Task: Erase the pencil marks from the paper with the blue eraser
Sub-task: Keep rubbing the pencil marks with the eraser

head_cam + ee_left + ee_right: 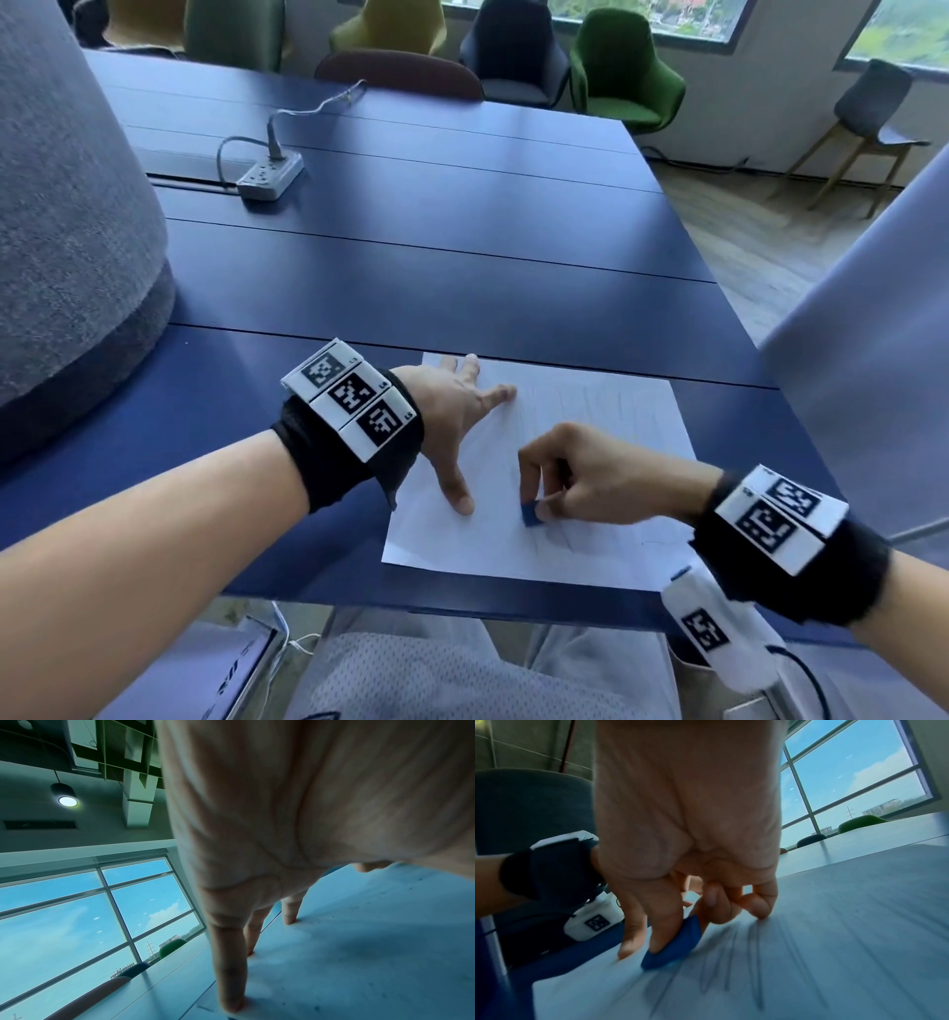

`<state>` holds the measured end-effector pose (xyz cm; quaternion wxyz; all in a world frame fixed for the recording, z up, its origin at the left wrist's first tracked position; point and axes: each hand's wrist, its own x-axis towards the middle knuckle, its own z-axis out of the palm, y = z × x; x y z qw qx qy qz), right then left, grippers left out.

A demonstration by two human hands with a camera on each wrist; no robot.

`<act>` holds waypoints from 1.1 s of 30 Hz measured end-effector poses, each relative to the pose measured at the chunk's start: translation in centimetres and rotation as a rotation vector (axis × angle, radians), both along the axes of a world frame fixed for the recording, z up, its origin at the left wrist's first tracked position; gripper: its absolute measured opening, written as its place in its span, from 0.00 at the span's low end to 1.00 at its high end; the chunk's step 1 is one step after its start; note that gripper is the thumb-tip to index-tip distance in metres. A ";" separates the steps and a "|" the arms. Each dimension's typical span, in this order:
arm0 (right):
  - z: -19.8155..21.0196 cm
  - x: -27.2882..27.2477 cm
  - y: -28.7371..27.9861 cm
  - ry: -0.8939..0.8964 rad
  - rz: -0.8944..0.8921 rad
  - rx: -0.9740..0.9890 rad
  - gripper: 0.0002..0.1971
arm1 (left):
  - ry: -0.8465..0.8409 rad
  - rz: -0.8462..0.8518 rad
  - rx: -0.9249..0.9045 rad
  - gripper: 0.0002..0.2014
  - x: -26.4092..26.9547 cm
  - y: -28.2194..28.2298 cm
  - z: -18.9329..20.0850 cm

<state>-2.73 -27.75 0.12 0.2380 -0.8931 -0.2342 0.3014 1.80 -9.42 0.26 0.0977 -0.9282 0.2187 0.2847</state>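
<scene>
On the near edge of a dark blue table (462, 246), in the head view, a white sheet of paper (590, 411) lies flat, faint pencil marks (590, 534) showing near its lower right part. The left hand (452, 416) is spread flat on the sheet's left side, fingers straight and thumb stretched toward the person, holding nothing. The right hand (575, 473) curls over the lower middle of the sheet and pinches a blue eraser (530, 514) between thumb and fingertips, the eraser's lower end touching the paper. A white power strip (269, 177) with a grey cable sits well apart at the far left of the table, and green chairs (624, 67) stand beyond it. From the left wrist, straight fingers (228, 963) press their tips onto the paper (359, 943), which carries scattered dark specks. From the right wrist, the right hand (687, 833) grips the blue eraser (675, 945) with thumb on one face and fingers on the other; its bottom edge rests on the paper (859, 902), beside long grey pencil marks (731, 963), blurred.
</scene>
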 end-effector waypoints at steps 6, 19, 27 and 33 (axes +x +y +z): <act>-0.5 0.7 0.5 -0.179 -0.189 0.092 0.05 | -0.005 -0.013 0.004 0.74 0.0 0.2 0.0; 0.2 -1.9 -0.4 0.028 -0.041 0.018 0.07 | -0.011 0.008 -0.009 0.75 -0.1 0.3 -0.2; -0.3 -1.9 -0.7 -0.066 -0.152 0.074 0.06 | -0.024 0.007 -0.008 0.76 -0.2 0.3 -0.2; 0.0 -0.5 0.2 -0.132 -0.218 0.052 0.05 | -0.025 0.006 -0.003 0.76 -0.4 0.2 0.0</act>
